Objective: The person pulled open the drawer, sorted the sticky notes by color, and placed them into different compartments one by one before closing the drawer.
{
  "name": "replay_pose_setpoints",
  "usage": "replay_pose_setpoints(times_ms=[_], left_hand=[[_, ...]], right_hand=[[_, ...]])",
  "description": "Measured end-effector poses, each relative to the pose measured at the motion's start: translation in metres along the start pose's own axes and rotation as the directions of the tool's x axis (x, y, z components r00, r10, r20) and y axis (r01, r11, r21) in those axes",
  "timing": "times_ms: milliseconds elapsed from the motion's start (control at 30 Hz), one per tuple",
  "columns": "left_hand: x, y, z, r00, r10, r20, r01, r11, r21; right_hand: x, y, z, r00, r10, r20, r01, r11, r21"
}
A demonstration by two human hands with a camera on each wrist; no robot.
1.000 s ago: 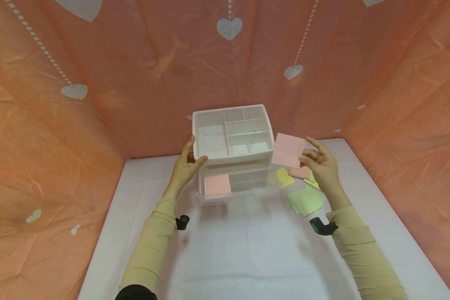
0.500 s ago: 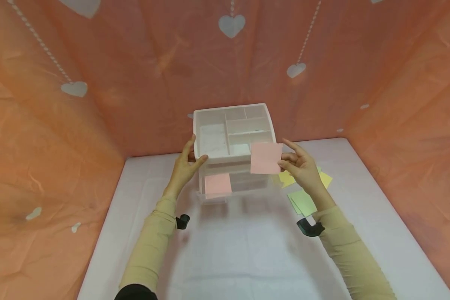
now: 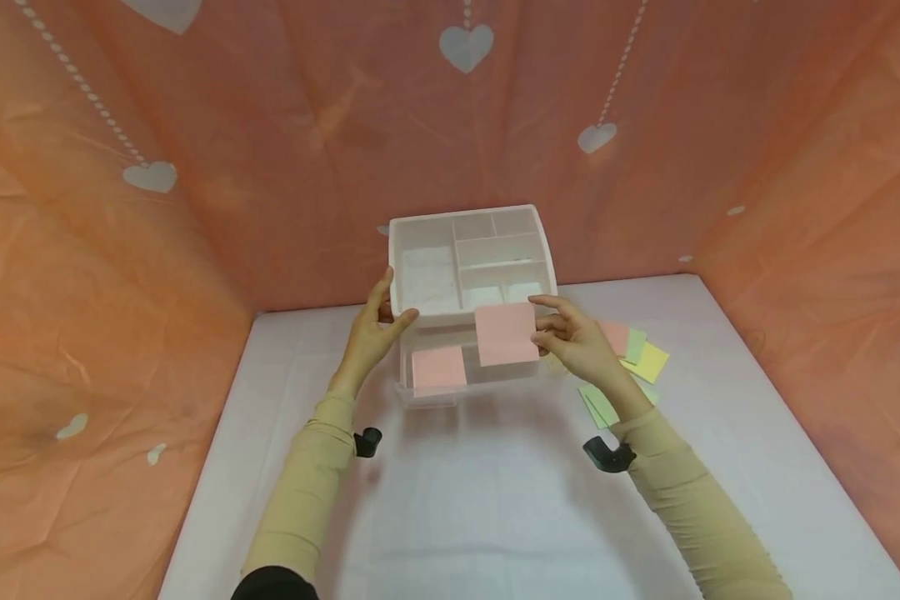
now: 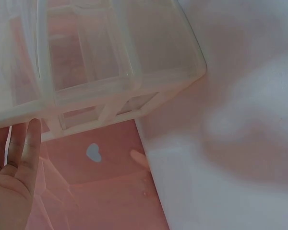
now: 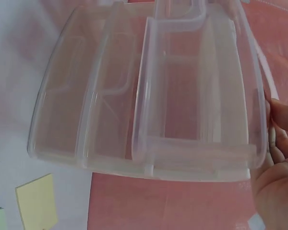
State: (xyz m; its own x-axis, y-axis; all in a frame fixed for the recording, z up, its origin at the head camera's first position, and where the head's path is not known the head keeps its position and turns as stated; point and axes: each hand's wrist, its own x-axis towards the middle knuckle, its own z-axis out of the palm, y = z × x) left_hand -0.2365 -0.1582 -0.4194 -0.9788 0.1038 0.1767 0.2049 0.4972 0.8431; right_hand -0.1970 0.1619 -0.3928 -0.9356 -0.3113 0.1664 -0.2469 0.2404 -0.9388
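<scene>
In the head view, the right hand (image 3: 576, 340) pinches a square pink note (image 3: 507, 333) by its right edge (being square, it has no long axis). From that hand the note lies leftward, overlapping the right part of the open clear drawer (image 3: 498, 375); its height above it I cannot tell. The drawer's long axis runs left to right, roughly along the far edge of the bench (image 3: 495, 500), with a second pink note (image 3: 438, 369) at its left end. The left hand (image 3: 367, 342) grips the organizer (image 3: 438, 320) at its front left corner, farther from the held note.

In the left wrist view, the left hand's fingers touch the organizer's edge; the thumb is hidden.

In the right wrist view, the right hand is just beside the drawer front, with a yellow note (image 5: 37, 201) on the bench.
</scene>
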Motion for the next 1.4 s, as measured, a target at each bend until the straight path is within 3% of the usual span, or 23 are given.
replay_pose_setpoints(times_ms=[300, 633, 900, 1000, 1200, 1400], left_hand=[[0.006, 0.001, 0.006, 1.0, -0.003, 0.005, 0.003, 1.0, -0.017], [-0.005, -0.007, 0.024, 1.0, -0.003, 0.011, 0.003, 1.0, 0.014], [-0.003, -0.008, 0.025, 0.999, -0.007, -0.034, 0.007, 1.0, 0.003], [-0.003, -0.011, 0.028, 1.0, -0.014, -0.017, 0.014, 1.0, -0.001], [0.001, -0.011, 0.035, 1.0, 0.001, -0.014, -0.002, 1.0, -0.016], [0.006, -0.007, 0.037, 1.0, 0.015, -0.022, -0.015, 1.0, -0.018]], right_hand=[[0.007, 0.0, 0.003, 0.997, 0.02, 0.08, -0.008, 0.988, -0.154], [-0.006, 0.012, 0.011, 0.986, 0.097, 0.138, -0.061, 0.967, -0.248], [0.004, 0.012, 0.017, 0.981, 0.113, 0.156, -0.065, 0.956, -0.285], [0.004, 0.014, 0.017, 0.979, 0.134, 0.153, -0.07, 0.929, -0.364], [0.005, 0.015, 0.015, 0.985, 0.124, 0.122, -0.039, 0.84, -0.541], [0.007, 0.014, 0.014, 0.988, 0.121, 0.099, -0.033, 0.783, -0.621]])
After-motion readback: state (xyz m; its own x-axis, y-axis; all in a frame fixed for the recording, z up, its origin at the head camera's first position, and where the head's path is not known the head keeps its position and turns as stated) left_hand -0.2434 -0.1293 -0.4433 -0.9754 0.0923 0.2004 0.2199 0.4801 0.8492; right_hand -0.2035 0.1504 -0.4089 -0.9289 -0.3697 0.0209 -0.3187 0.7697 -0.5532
